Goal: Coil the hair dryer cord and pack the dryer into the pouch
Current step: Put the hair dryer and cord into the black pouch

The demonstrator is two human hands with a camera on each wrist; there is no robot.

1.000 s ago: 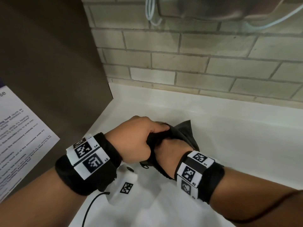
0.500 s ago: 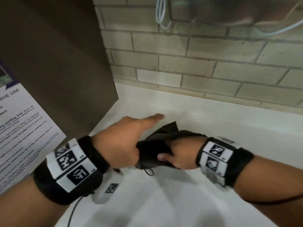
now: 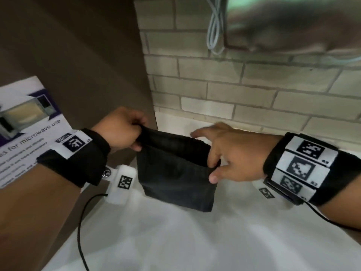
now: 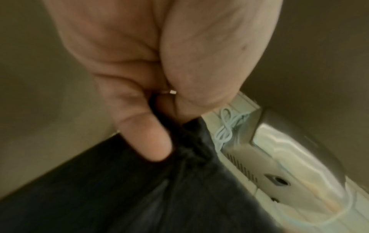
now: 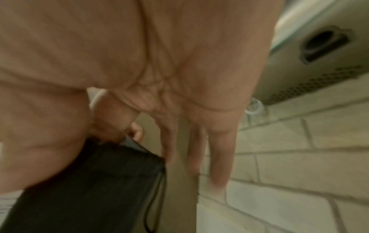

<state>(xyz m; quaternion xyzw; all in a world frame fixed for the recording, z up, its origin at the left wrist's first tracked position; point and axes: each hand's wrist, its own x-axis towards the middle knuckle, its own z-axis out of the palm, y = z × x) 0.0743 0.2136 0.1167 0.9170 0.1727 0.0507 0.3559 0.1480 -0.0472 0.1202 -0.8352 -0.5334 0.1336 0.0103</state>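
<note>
A black fabric pouch hangs flat between my two hands above the white counter. My left hand pinches its upper left corner; in the left wrist view the thumb and fingers close on the dark cloth. My right hand pinches the upper right corner between thumb and forefinger, its other fingers stretched out. The right wrist view shows the pouch with a thin drawstring down its edge. No hair dryer or its cord shows in any view.
A brown panel with a microwave poster stands on the left. A brick wall runs behind the counter. A metal wall unit with a looped pale cable hangs above. Thin black sensor wires trail from both wrists.
The bunched pouch has been pulled out flat. My hands have moved apart, the left going left and up, the right going right, each now holding a top corner.
</note>
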